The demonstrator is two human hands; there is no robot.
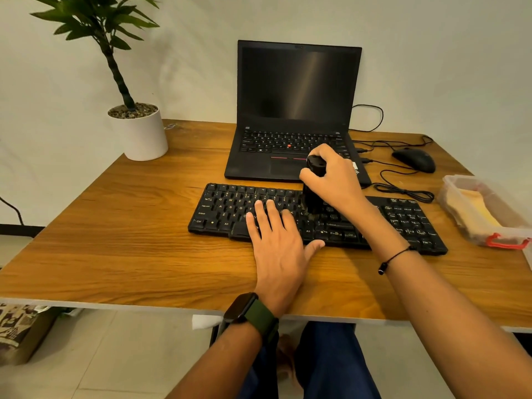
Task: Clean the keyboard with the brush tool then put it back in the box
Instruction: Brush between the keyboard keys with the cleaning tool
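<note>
A black keyboard (403, 223) lies across the middle of the wooden table (129, 240). My left hand (276, 240) rests flat on its lower middle keys, fingers straight. My right hand (334, 174) grips a black cylindrical brush tool (313, 197) that stands upright with its bottom end on the keys just right of the keyboard's centre. A clear plastic box (460, 194) with a red latch sits at the table's right edge, lid off, with yellow cloth inside.
An open black laptop (296, 110) stands behind the keyboard. A black mouse (414, 159) and loose cables (403, 191) lie at the back right. A potted plant in a white pot (141, 133) stands at the back left corner.
</note>
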